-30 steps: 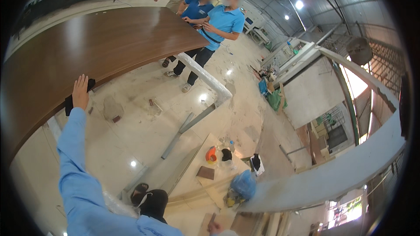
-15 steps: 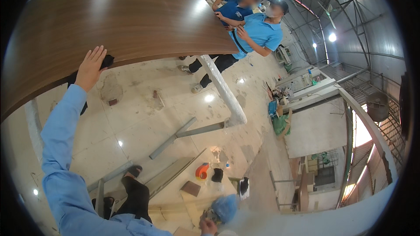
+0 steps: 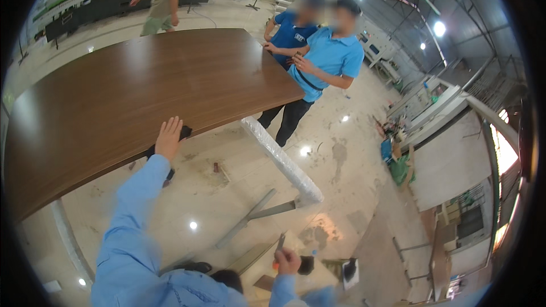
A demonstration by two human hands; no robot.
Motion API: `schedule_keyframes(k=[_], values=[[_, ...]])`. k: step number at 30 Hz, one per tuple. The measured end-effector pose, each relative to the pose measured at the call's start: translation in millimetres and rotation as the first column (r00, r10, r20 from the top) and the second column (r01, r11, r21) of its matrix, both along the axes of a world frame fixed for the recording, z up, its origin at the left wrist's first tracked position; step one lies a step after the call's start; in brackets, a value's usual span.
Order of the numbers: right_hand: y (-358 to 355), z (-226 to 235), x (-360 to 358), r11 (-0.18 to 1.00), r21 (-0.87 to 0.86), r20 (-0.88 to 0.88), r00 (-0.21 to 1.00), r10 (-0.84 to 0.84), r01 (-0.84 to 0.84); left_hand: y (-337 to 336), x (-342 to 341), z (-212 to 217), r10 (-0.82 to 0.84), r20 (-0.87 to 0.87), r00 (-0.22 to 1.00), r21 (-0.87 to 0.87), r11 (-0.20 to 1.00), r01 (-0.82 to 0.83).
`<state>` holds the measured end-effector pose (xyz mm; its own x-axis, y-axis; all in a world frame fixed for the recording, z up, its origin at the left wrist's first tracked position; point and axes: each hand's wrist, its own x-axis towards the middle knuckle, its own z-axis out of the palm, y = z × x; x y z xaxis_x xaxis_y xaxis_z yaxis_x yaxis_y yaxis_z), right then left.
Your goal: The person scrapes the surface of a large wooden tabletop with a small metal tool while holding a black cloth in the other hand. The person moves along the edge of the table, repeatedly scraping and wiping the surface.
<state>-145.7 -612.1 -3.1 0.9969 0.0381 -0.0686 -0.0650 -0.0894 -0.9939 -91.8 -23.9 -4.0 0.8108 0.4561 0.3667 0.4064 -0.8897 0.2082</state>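
Observation:
A large brown wood-grain tabletop [image 3: 136, 79] lies in front of me on legs. My left hand [image 3: 169, 138] rests flat on its near edge, fingers stretched out. Right by those fingers, a black piece [image 3: 185, 132] sits at the edge; how it is fixed is hidden. Low in the view, my right hand [image 3: 289, 262] is closed round a narrow grey tool [image 3: 280, 242] that points upward; its exact kind is unclear. Behind this hand shows a sliver of orange, with a black piece [image 3: 306, 265] and a brown flat piece [image 3: 264, 282] beside it.
Two people in blue shirts [image 3: 335, 51] stand at the tabletop's far right end. Another person [image 3: 165, 0] is beyond it. A wrapped white leg [image 3: 284, 162] and grey metal bars [image 3: 247, 219] stand below. Green bags [image 3: 401, 169] lie to the right.
My view has shifted, showing more of the far room and a third person. My right hand has risen from beside a blue bag, now with the grey tool. The left stays on the edge.

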Motion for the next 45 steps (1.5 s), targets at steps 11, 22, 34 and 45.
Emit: schedule_keyframes(k=[11,22,34,45], values=[[69.9,64.5,217.9,0.991,0.054,0.060,0.991,0.120,-0.123,-45.9,162.3,12.4,-0.113,-0.064,0.992,0.032,0.993,0.115],[259.3,53.3,674.4,0.777,-0.602,0.521,0.828,0.205,0.187,-100.0,277.7,53.3,-0.388,-0.125,0.913,-0.036,0.921,0.387],[283.0,24.0,748.6,0.711,-0.649,0.733,0.476,0.486,0.273,-104.4,260.6,60.4,-0.406,-0.148,0.902,-0.134,0.912,0.389],[257.3,19.3,774.3,0.733,-0.593,0.773,0.491,0.402,0.332,-115.9,262.5,50.8,-0.448,-0.118,0.886,-0.168,0.889,0.427]])
